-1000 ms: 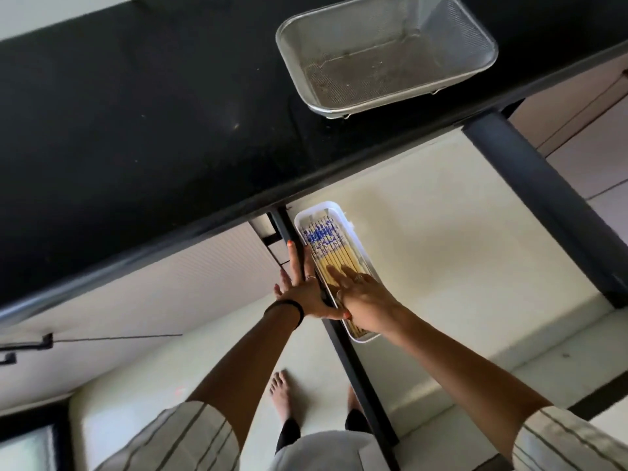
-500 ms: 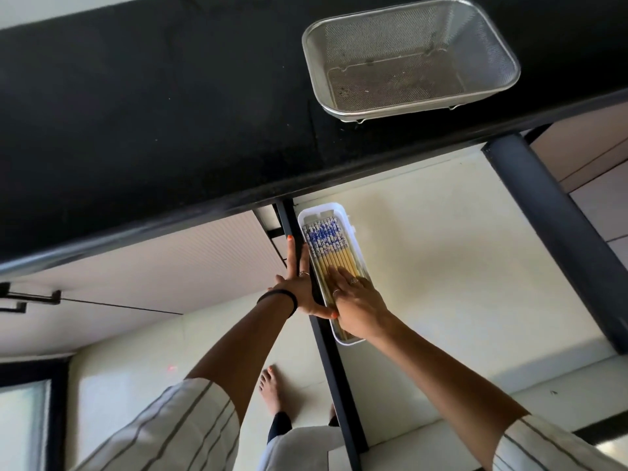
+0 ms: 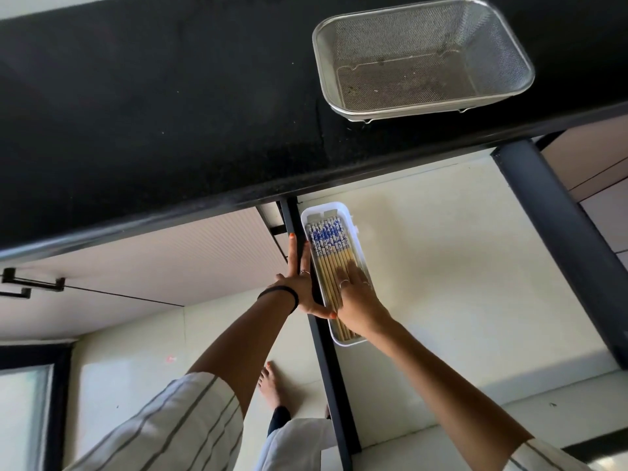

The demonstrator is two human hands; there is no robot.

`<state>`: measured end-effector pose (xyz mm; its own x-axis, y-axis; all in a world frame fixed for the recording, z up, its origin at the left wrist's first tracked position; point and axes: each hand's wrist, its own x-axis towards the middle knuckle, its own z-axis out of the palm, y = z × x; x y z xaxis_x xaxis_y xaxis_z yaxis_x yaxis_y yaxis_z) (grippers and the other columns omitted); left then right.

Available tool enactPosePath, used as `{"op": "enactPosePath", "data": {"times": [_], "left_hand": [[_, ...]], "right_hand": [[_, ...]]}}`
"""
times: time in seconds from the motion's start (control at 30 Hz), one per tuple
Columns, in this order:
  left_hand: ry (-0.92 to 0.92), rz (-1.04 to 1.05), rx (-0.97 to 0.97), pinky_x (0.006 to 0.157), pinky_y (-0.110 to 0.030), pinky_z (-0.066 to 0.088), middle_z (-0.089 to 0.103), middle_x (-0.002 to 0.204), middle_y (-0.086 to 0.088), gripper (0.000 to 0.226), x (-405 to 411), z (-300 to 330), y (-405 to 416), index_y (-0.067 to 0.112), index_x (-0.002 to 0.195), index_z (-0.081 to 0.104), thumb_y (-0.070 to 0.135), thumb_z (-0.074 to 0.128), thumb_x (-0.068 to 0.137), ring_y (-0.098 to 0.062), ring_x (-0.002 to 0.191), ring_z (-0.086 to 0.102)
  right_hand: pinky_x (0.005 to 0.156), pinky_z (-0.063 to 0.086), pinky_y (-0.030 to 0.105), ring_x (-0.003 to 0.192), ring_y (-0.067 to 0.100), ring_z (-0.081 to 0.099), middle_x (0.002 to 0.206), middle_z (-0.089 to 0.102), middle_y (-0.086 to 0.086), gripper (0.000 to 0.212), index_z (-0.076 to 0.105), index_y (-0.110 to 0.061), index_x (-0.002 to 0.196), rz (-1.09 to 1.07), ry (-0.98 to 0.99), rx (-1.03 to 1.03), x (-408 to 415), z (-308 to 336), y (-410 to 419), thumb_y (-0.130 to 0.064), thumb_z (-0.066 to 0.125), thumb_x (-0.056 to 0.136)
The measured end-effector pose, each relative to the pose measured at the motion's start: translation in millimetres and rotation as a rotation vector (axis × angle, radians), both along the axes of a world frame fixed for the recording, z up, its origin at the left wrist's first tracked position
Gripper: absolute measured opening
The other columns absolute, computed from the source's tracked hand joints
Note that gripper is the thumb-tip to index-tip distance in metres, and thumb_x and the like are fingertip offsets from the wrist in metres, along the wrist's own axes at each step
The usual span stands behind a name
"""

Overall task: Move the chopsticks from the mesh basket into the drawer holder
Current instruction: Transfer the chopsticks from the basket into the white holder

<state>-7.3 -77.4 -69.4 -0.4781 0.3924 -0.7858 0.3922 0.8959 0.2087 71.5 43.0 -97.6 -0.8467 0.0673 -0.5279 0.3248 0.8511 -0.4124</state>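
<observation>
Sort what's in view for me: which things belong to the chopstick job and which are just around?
Job:
- chopsticks, lying in the white holder
- mesh basket, empty on the black counter
- drawer
- left hand flat on the drawer's edge, right hand flat on the chopsticks

Around:
- cabinet handles
- floor

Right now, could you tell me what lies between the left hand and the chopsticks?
In the head view, the dark drawer edge and the white holder's wall lie between the left hand and the chopsticks.
</observation>
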Motion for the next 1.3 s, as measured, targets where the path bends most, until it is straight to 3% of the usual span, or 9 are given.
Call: {"op": "enactPosePath", "data": {"times": [0.07, 0.17, 0.33, 0.4, 0.57, 0.73, 0.97, 1.17, 1.3], "left_hand": [[-0.008, 0.026, -0.003, 0.118, -0.052, 0.014, -0.063, 0.122, 0.000, 0.137, 0.4, 4.6, 0.9, 0.018, 0.137, -0.039, 0.056, 0.075, 0.071, -0.031, 0.135, -0.038], [-0.008, 0.008, -0.017, 0.117, -0.052, 0.014, -0.066, 0.108, 0.002, 0.136, 1.7, 9.1, 2.4, 0.014, 0.137, -0.038, 0.057, 0.073, 0.072, -0.031, 0.134, -0.040], [-0.020, 0.034, -0.033, 0.118, -0.051, 0.011, -0.059, 0.132, -0.008, 0.138, 1.2, 8.4, 3.4, 0.013, 0.138, -0.038, 0.056, 0.075, 0.071, -0.029, 0.133, -0.041], [-0.018, 0.042, -0.030, 0.119, -0.051, 0.009, -0.058, 0.134, -0.009, 0.139, 0.9, 6.7, 2.8, 0.013, 0.139, -0.037, 0.056, 0.076, 0.070, -0.029, 0.132, -0.041], [-0.005, 0.078, -0.016, 0.119, -0.048, 0.013, -0.061, 0.130, -0.008, 0.142, 0.2, 3.7, 1.6, 0.017, 0.136, -0.041, 0.056, 0.077, 0.068, -0.032, 0.144, -0.018], [-0.004, 0.086, 0.004, 0.119, -0.048, 0.013, -0.060, 0.131, -0.008, 0.141, 1.2, 4.3, 1.5, 0.017, 0.137, -0.039, 0.055, 0.078, 0.068, -0.032, 0.144, -0.019], [0.007, 0.048, 0.028, 0.118, -0.051, 0.011, -0.069, 0.094, 0.006, 0.138, 2.3, 5.5, 0.1, 0.015, 0.136, -0.040, 0.057, 0.074, 0.071, -0.031, 0.141, -0.028], [-0.010, 0.049, -0.018, 0.118, -0.049, 0.014, -0.058, 0.134, -0.006, 0.140, -1.1, -2.3, -0.2, 0.015, 0.140, -0.036, 0.059, 0.076, 0.067, -0.033, 0.136, -0.035], [-0.020, 0.063, -0.015, 0.118, -0.049, 0.016, -0.058, 0.134, -0.007, 0.141, -1.8, -4.7, -0.7, 0.016, 0.141, -0.035, 0.059, 0.076, 0.066, -0.035, 0.137, -0.032]], "right_hand": [[0.121, 0.008, 0.040, 0.148, 0.037, -0.005, 0.158, -0.010, 0.024, 0.074, 0.003, -0.002, 0.150, -0.034, -0.046, 0.010, 6.2, -2.3, -6.5, -0.018, 0.049, 0.095], [0.121, 0.008, 0.038, 0.148, 0.036, -0.004, 0.158, -0.009, 0.025, 0.068, 0.002, 0.000, 0.149, -0.015, -0.032, -0.001, 12.2, -4.6, -9.9, -0.014, 0.042, 0.097], [0.121, 0.011, 0.041, 0.148, 0.037, -0.002, 0.159, -0.008, 0.021, 0.067, 0.006, -0.009, 0.152, -0.002, 0.012, 0.013, 14.2, -2.8, -5.7, -0.014, 0.043, 0.097], [0.121, 0.011, 0.044, 0.147, 0.039, -0.001, 0.159, -0.008, 0.020, 0.062, 0.010, -0.012, 0.152, 0.034, -0.019, 0.022, 17.2, -1.7, -5.2, -0.014, 0.041, 0.098], [0.121, 0.013, 0.046, 0.147, 0.040, 0.001, 0.159, -0.006, 0.022, 0.063, 0.006, -0.005, 0.151, 0.034, -0.058, 0.072, 21.2, 0.0, -9.2, -0.019, 0.040, 0.099], [0.122, 0.011, 0.045, 0.147, 0.040, 0.003, 0.158, -0.001, 0.025, 0.069, 0.007, -0.001, 0.150, 0.023, -0.052, 0.106, 21.8, 3.9, -12.4, -0.021, 0.044, 0.096], [0.119, 0.021, 0.040, 0.144, 0.038, 0.019, 0.157, 0.011, 0.024, 0.069, 0.009, 0.005, 0.148, 0.021, 0.017, 0.173, 21.5, 6.6, -10.0, -0.020, 0.047, 0.096], [0.102, 0.045, 0.041, 0.134, 0.038, 0.038, 0.151, 0.025, 0.022, 0.066, 0.016, 0.003, 0.146, 0.025, 0.039, 0.189, 30.0, 10.0, -14.1, -0.012, 0.050, 0.092], [0.113, 0.034, 0.040, 0.138, 0.038, 0.032, 0.154, 0.019, 0.025, 0.063, 0.015, 0.005, 0.146, 0.037, 0.027, 0.214, 34.5, 10.7, -15.1, -0.010, 0.045, 0.094]]}}
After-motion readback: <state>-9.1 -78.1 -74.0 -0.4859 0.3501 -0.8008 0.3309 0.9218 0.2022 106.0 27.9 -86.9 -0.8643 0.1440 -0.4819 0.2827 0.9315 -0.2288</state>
